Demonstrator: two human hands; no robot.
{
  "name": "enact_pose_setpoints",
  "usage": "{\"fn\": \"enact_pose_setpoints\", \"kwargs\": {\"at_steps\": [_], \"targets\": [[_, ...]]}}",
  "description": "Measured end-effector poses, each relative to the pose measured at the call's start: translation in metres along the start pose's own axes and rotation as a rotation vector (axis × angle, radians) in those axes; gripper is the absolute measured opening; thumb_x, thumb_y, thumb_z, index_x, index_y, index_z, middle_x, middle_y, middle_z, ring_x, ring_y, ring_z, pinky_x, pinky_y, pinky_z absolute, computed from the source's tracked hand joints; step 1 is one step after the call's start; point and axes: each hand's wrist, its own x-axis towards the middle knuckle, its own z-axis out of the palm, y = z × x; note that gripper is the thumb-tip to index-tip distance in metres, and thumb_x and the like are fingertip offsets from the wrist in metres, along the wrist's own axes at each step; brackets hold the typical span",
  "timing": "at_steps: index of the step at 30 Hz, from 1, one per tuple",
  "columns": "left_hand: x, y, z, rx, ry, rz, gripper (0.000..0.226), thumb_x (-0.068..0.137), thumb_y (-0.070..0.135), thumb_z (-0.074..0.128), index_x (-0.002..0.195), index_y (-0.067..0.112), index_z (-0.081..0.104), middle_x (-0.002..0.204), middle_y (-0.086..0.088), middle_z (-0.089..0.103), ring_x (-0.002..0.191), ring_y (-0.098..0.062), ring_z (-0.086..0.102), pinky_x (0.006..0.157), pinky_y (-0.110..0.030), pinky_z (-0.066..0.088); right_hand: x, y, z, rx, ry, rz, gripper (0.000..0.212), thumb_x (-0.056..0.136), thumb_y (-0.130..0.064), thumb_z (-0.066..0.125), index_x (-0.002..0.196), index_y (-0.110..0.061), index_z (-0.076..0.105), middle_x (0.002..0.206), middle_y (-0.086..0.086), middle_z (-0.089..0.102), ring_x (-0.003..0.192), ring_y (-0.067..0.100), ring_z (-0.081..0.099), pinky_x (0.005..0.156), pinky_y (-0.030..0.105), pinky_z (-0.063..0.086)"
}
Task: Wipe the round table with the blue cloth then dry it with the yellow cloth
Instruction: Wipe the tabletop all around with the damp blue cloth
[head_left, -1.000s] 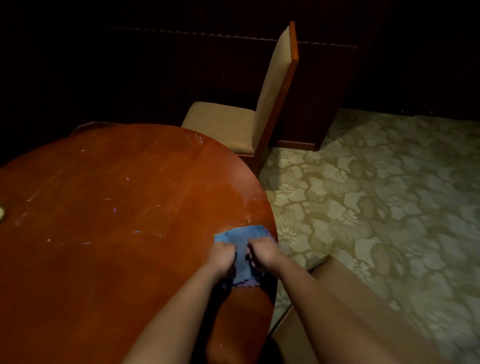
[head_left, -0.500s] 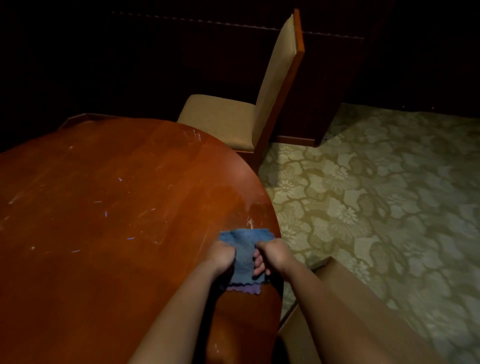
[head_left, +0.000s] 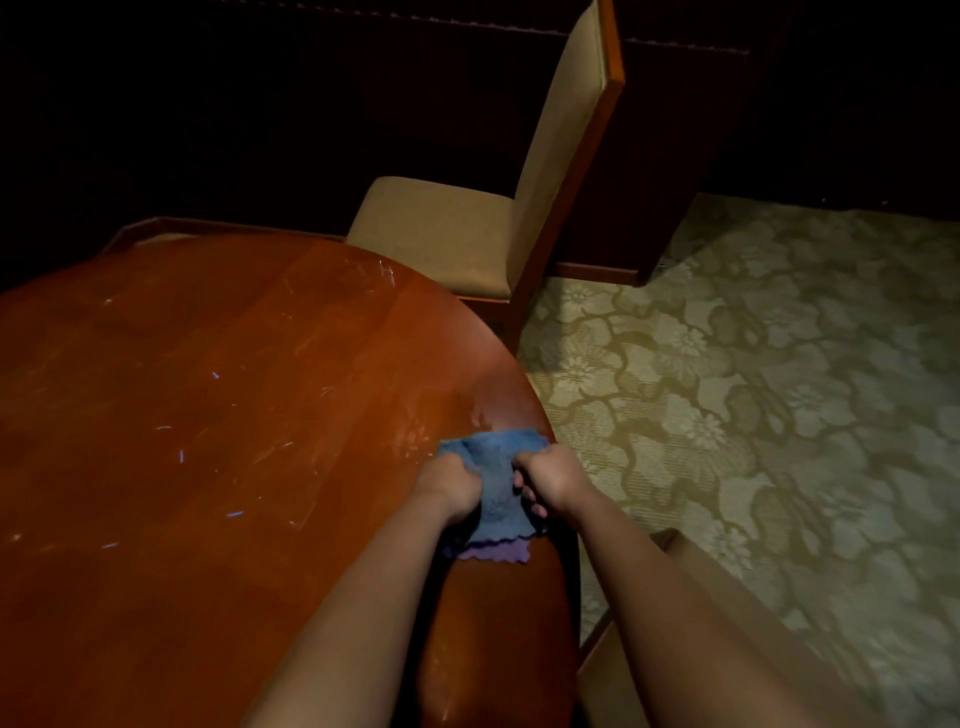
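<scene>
While gripped, blue cloth (head_left: 493, 480) bunched, purple-edged.

The room is dim, with the far side almost black. A dark wood-panelled wall (head_left: 311, 104) runs across the back, and a thin pale line of trim runs along its upper part. In front of it stands 1 chair (head_left: 519, 218) with a reddish wooden frame and tan upholstery on seat and tall back, drawn up close to the worktop's far edge. A second tan chair (head_left: 701, 597) shows partly at the lower right, cut off by the frame's edge. The floor is covered by a pale green carpet (head_left: 753, 415) with a large flower pattern, lit brighter than anything else here. Where carpet meets wall, a reddish skirting board (head_left: 597, 270) catches some light.
</scene>
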Motion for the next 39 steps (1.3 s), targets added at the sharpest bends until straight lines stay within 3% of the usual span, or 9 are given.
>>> {"fn": "enact_pose_setpoints", "kwargs": {"at_steps": [3, 7, 15, 18, 21, 27, 33, 36, 39], "targets": [[0.016, 0.007, -0.007, -0.003, 0.003, 0.007, 0.042, 0.101, 0.023, 0.039, 0.061, 0.008, 0.046, 0.064, -0.011, 0.045, 0.063, -0.024, 0.045, 0.054, -0.032, 0.033, 0.011, -0.013, -0.004, 0.019, 0.012, -0.011, 0.034, 0.087, -0.004, 0.045, 0.052, -0.003, 0.048, 0.029, 0.003, 0.036, 0.021, 0.016, 0.028, 0.034, 0.010, 0.020], [0.039, 0.015, -0.011, -0.041, 0.029, -0.019, 0.044, 0.100, 0.022, 0.039, 0.058, 0.011, 0.037, 0.059, -0.006, 0.037, 0.054, -0.019, 0.038, 0.047, -0.029, 0.028, 0.031, -0.029, -0.009, 0.033, 0.046, -0.028, 0.035, 0.086, -0.004, 0.047, 0.051, -0.003, 0.048, 0.028, 0.002, 0.037, 0.020, 0.013, 0.028, 0.032, 0.010, 0.019], [0.063, 0.023, -0.016, -0.038, 0.153, 0.016, 0.033, 0.097, 0.024, 0.040, 0.096, 0.001, 0.063, 0.103, -0.021, 0.064, 0.093, -0.033, 0.061, 0.066, -0.031, 0.043, 0.062, -0.042, -0.010, -0.003, 0.109, -0.103, 0.032, 0.087, -0.006, 0.049, 0.055, -0.002, 0.052, 0.029, -0.001, 0.041, 0.022, 0.012, 0.036, 0.031, 0.015, 0.025], [0.055, 0.022, -0.014, 0.022, 0.177, 0.059, 0.035, 0.098, 0.027, 0.039, 0.097, 0.002, 0.064, 0.105, -0.021, 0.064, 0.095, -0.034, 0.060, 0.065, -0.030, 0.038, 0.061, -0.036, -0.005, -0.143, 0.190, -0.200, 0.027, 0.086, -0.014, 0.053, 0.064, 0.000, 0.062, 0.047, 0.005, 0.056, 0.045, 0.019, 0.053, 0.049, 0.031, 0.039], [0.039, 0.017, -0.008, 0.110, 0.176, 0.084, 0.034, 0.099, 0.024, 0.038, 0.103, 0.003, 0.064, 0.110, -0.020, 0.064, 0.100, -0.033, 0.060, 0.069, -0.029, 0.038, 0.047, -0.025, -0.003, -0.246, 0.190, -0.269, 0.037, 0.088, -0.018, 0.051, 0.053, -0.013, 0.060, 0.056, 0.002, 0.060, 0.063, 0.022, 0.057, 0.059, 0.029, 0.038], [-0.004, -0.006, 0.014, 0.174, 0.075, 0.111, 0.035, 0.100, 0.026, 0.036, 0.099, 0.005, 0.063, 0.107, -0.018, 0.065, 0.097, -0.031, 0.061, 0.069, -0.030, 0.041, -0.005, 0.017, 0.006, 0.053, 0.085, -0.108, 0.041, 0.091, -0.014, 0.049, 0.051, -0.010, 0.056, 0.035, 0.003, 0.045, 0.029, 0.017, 0.042, 0.039, 0.019, 0.031], [-0.040, -0.025, 0.026, 0.281, 0.510, 0.172, 0.025, 0.102, 0.029, 0.030, 0.099, 0.021, 0.054, 0.102, 0.001, 0.061, 0.092, -0.015, 0.055, 0.071, -0.027, 0.043, -0.035, 0.027, 0.012, -0.581, 0.505, -0.495, 0.029, 0.100, -0.031, 0.039, 0.097, -0.015, 0.063, 0.096, 0.004, 0.065, 0.089, 0.021, 0.060, 0.066, 0.029, 0.038], [-0.033, -0.024, 0.028, 0.162, 0.619, 0.272, 0.026, 0.101, 0.024, 0.033, 0.122, 0.023, 0.049, 0.124, 0.005, 0.051, 0.116, -0.014, 0.046, 0.090, -0.025, 0.040, -0.025, 0.032, 0.012, -0.786, 0.449, -0.629, 0.038, 0.101, -0.030, 0.035, 0.135, -0.018, 0.048, 0.136, 0.002, 0.048, 0.124, 0.018, 0.043, 0.097, 0.029, 0.036], [-0.021, -0.020, 0.039, 0.271, 0.483, 0.315, 0.049, 0.105, 0.028, 0.021, 0.152, 0.015, 0.016, 0.159, -0.002, 0.014, 0.147, -0.016, 0.009, 0.117, -0.027, 0.007, -0.011, 0.038, 0.015, -0.894, 0.375, -0.585, 0.057, 0.099, -0.040, 0.013, 0.149, -0.017, 0.027, 0.157, 0.003, 0.021, 0.145, 0.018, 0.013, 0.116, 0.031, 0.012]]}}
